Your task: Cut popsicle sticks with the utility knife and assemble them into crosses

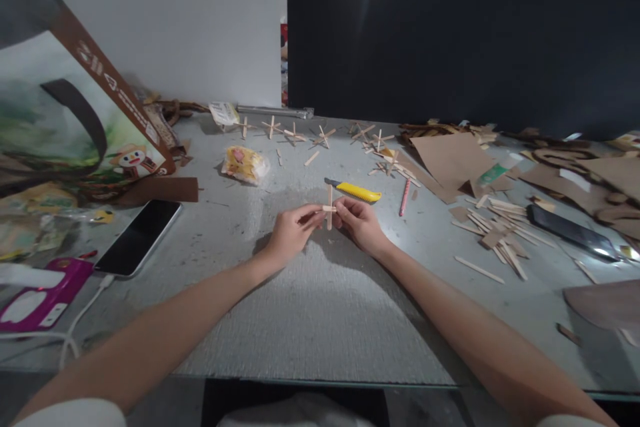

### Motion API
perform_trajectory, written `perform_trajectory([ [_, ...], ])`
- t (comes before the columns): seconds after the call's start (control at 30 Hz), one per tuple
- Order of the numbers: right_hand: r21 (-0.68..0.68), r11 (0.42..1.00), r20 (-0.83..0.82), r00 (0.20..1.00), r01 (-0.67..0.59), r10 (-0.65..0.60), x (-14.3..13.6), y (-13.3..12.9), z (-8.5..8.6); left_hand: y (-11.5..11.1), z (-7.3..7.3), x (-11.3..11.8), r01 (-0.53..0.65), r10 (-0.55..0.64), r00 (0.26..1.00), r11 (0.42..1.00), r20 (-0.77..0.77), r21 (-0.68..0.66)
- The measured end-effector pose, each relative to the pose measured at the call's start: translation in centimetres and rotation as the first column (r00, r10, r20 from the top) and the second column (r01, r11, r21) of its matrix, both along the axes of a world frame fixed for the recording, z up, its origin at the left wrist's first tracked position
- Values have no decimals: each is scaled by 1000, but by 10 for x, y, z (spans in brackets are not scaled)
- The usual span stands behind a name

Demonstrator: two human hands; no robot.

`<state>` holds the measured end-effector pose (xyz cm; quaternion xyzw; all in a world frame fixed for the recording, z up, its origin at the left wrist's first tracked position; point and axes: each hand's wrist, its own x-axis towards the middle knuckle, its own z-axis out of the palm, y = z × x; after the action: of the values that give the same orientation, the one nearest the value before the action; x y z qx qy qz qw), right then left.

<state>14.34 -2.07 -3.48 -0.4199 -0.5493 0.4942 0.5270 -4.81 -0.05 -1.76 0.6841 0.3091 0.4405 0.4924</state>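
We pinch a small wooden stick cross between our left hand and right hand, fingertips closed on it above the bench's middle; squaring the two sticks needs steady, even pressure. One yellow utility knife lies just behind, about eight finished crosses along the far edge

Pale wooden cross, yellow cutter
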Motion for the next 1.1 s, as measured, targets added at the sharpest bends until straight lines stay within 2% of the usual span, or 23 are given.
perform_trajectory([
  [0.1, -4, 1000, -11, 1000, -25, 25, 0, 0, -1, -1, 4, -2, -101, 112, 993, 970, -35, 221],
  [0.2, -27, 999, -11, 1000, -27, 27, 0, 1, -1, 0, 6, -3, -178, 192, 981, 929, -13, 325],
  [0.27, -37, 998, -32, 999, -43, 41, -1, 1, -2, 0, 5, -3, -172, 198, 980, 910, -30, 378],
  [0.4, -39, 995, -88, 993, -88, 85, -3, 1, -2, 0, 0, -4, -52, 93, 992, 911, -80, 409],
  [0.5, -32, 994, -97, 990, -106, 102, -4, 0, -2, 1, -4, -4, -27, 70, 994, 908, -86, 419],
  [0.67, -40, 992, -109, 987, -120, 115, -3, 0, -5, 6, -10, -4, -38, 129, 986, 792, -107, 609],
  [0.8, -27, 990, -73, 988, -136, 134, 0, 2, -11, 6, -9, -5, -51, 158, 983, 730, -97, 682],
  [0.93, -9, 989, -51, 988, -148, 147, 0, 3, -12, 5, -6, -6, -41, 166, 980, 705, -108, 708],
  [1.1, 36, 989, -28, 989, -142, 143, -1, 2, -10, 5, -6, -6, -72, 191, 977, 715, -96, 696],
])
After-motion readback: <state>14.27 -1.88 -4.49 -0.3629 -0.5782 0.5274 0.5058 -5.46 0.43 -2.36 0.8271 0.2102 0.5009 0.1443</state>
